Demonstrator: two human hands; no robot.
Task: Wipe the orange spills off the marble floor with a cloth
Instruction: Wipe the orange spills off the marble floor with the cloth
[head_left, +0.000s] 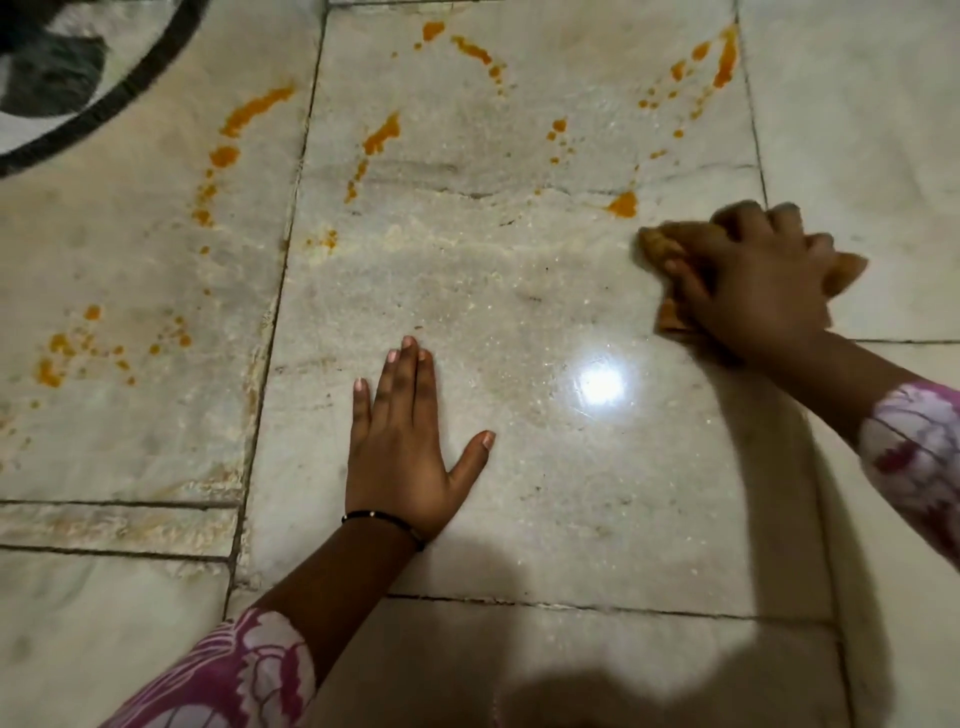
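While right hand (753, 280) grips crumpled orange-stained cloth (660, 247), left hand (405, 441) spread flat, orange spills (623, 204) dotting marble floor (519, 493)

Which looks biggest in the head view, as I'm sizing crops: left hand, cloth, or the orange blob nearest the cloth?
1. Left hand, though it is nearer the camera.
2. Cloth, mostly hidden under the right hand.
3. Orange blob.

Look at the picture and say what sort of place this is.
Probably a room in a home: a polished marble floor of large slabs, the edge of a dark-bordered rug at top left, and orange spills being wiped by hand with a cloth.
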